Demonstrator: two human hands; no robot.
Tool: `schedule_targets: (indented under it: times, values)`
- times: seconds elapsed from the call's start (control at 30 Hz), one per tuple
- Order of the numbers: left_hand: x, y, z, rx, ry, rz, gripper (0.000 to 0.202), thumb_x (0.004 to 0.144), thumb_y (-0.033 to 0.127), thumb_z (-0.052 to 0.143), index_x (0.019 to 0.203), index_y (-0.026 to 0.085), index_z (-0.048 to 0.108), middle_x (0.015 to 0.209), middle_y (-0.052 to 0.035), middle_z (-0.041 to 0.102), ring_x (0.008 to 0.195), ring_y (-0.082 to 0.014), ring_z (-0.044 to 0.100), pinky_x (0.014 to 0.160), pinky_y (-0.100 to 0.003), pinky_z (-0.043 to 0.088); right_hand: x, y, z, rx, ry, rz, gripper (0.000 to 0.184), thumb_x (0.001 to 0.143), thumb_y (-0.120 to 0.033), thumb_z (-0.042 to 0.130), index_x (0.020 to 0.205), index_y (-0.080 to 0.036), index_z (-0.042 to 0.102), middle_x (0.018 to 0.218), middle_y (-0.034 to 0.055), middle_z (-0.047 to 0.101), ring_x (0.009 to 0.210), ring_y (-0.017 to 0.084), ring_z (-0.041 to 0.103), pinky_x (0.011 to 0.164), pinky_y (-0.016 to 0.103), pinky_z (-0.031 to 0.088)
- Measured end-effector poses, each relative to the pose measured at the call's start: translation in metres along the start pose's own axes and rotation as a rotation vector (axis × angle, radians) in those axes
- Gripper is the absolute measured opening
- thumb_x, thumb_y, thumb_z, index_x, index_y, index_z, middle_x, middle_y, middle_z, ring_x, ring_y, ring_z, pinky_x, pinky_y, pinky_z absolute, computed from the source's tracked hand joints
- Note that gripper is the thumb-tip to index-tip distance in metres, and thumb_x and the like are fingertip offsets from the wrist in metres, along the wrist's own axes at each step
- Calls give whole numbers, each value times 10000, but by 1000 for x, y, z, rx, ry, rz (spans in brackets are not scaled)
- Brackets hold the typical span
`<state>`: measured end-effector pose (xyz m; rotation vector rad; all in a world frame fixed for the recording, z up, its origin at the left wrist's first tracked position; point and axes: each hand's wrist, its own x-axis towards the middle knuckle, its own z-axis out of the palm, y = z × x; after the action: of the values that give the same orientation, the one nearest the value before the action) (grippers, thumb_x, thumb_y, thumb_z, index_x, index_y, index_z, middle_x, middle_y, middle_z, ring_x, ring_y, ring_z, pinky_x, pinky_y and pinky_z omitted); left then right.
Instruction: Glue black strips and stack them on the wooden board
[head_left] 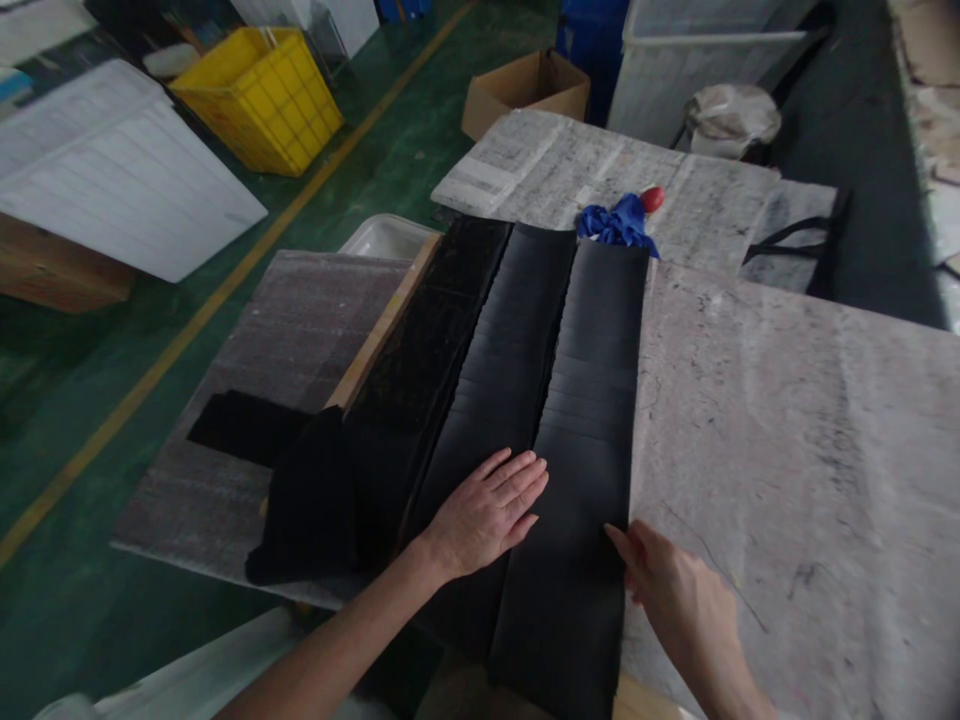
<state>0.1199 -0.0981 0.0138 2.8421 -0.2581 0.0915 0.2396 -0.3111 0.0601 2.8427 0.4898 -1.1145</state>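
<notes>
My left hand (486, 518) lies flat, fingers stretched out, across the neighbouring edges of two long black sheet strips. One is the middle strip (504, 345); the other is the right strip (592, 410), which looks smooth with faint cross creases. At the right strip's outer edge, my right hand (675, 595) has its fingers curled, with the thumb and index finger pinching that edge. Left of these lies a darker, shinier black strip (427, 345) beside a wooden batten (386, 320). A piece of black cloth (307, 510) is bunched at the near left end.
The worktable (795, 480) has a stained, pale cover. A blue cloth (619, 222) and a red object (652, 199) lie at its far side. Beyond are a cardboard box (491, 100), a yellow crate (262, 100) and a white bin (112, 160) on the green floor (187, 230).
</notes>
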Motion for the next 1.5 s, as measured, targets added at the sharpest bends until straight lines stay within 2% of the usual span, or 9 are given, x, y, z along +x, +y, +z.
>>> schedule_targets:
  times: [0.1, 0.17, 0.3, 0.37, 0.43, 0.5, 0.6, 0.7, 1.5]
  values:
    - [1, 0, 0, -1, 0, 1, 495, 1029, 320, 426, 1488, 143, 371, 1580, -43, 404, 1498, -196, 291, 1261, -417, 254, -2, 6, 1, -83, 97, -12, 367, 966, -549, 477, 758, -260, 565, 639, 17, 695, 641, 255, 703, 500, 278, 283]
    - [1, -1, -1, 1, 4, 5, 494, 1029, 318, 425, 1487, 139, 372, 1580, -42, 403, 1498, -194, 291, 1263, -415, 251, -3, 9, 0, -75, 214, -25, 342, 956, -550, 495, 782, -266, 574, 637, 8, 690, 614, 259, 697, 480, 276, 274]
    - [1, -1, 0, 7, 12, 6, 496, 1032, 321, 418, 1488, 132, 371, 1578, -43, 407, 1496, -193, 294, 1265, -411, 240, 6, 0, -5, 136, 477, -168, 242, 977, -464, 502, 886, -274, 622, 797, -8, 730, 631, 191, 690, 469, 257, 349]
    - [1, -1, 0, 9, 14, 6, 499, 1032, 327, 419, 1490, 136, 369, 1576, -40, 412, 1494, -192, 299, 1264, -409, 236, 16, -11, -7, 184, 603, -311, 251, 998, -427, 470, 931, -260, 645, 882, 9, 732, 721, 182, 695, 533, 262, 428]
    - [0, 0, 1, 11, 16, 7, 503, 1031, 337, 423, 1491, 140, 367, 1575, -36, 413, 1493, -192, 299, 1262, -409, 233, 28, -24, -6, 171, 719, -448, 282, 1015, -395, 433, 989, -234, 663, 991, 41, 729, 857, 200, 691, 668, 291, 501]
    - [-1, 0, 2, 14, 16, 8, 506, 1031, 344, 426, 1492, 143, 366, 1579, -35, 407, 1495, -195, 294, 1262, -411, 226, 41, -35, -3, 142, 791, -548, 300, 1021, -367, 421, 1089, -203, 663, 1131, 76, 711, 1020, 231, 664, 826, 343, 525]
    - [-1, 0, 2, 12, 16, 10, 498, 1031, 342, 422, 1485, 143, 379, 1577, -38, 411, 1496, -196, 291, 1264, -409, 206, 57, -42, 8, 92, 815, -617, 354, 1018, -342, 434, 1269, -159, 604, 1312, 115, 647, 1233, 275, 578, 975, 419, 498]
    - [0, -1, 0, 6, 17, 10, 493, 1033, 334, 412, 1485, 141, 382, 1567, -41, 426, 1495, -191, 292, 1267, -400, 187, 66, -40, 19, 54, 830, -643, 409, 1018, -333, 441, 1367, -141, 539, 1390, 118, 604, 1324, 281, 517, 1036, 444, 473]
    - [0, -1, 0, -42, 53, 25, 456, 1020, 308, 454, 1444, 140, 435, 1519, -49, 492, 1466, -198, 357, 1242, -420, 298, 72, -37, 29, 74, 885, -656, 413, 1029, -344, 428, 1392, -177, 532, 1409, 86, 599, 1348, 258, 509, 1074, 433, 439]
